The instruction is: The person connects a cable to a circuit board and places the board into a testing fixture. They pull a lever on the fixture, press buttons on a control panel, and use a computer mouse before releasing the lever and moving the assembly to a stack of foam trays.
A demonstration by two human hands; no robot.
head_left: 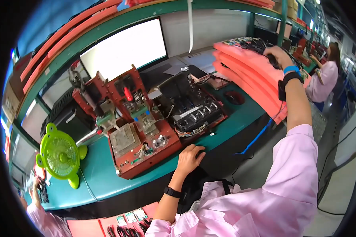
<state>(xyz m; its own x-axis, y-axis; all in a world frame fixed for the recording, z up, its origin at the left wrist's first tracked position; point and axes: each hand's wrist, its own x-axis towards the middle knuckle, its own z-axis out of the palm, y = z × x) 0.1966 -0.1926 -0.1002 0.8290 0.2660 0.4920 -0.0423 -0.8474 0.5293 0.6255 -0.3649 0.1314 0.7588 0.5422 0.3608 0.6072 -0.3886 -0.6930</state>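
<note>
A green workbench (106, 173) runs under both hands, its front edge just below the left hand (190, 157), which lies palm down at that edge with the fingers loosely spread, gripping nothing. Beyond the left hand, at the back of the bench, stands a blank white monitor (124, 48). The right hand (276, 55) is stretched far forward and to the right, resting on a stack of orange foam trays (249, 77); its fingers curl over a dark bundle of cables and circuit boards (254, 44) on the top tray, though whether they actually clasp anything I cannot tell (the wrist carries a blue band and a black strap). Just ahead of the left hand, nearly touching its fingertips, sits a red test fixture (132, 130) with metal plates and small clamps. To the right of that, between the two hands, lies a black electronic unit (192, 103) with rows of ports. Well to the left of the left hand stands a small lime-green desk fan (60, 155). A black oval mouse (234, 97) lies below the trays.
</note>
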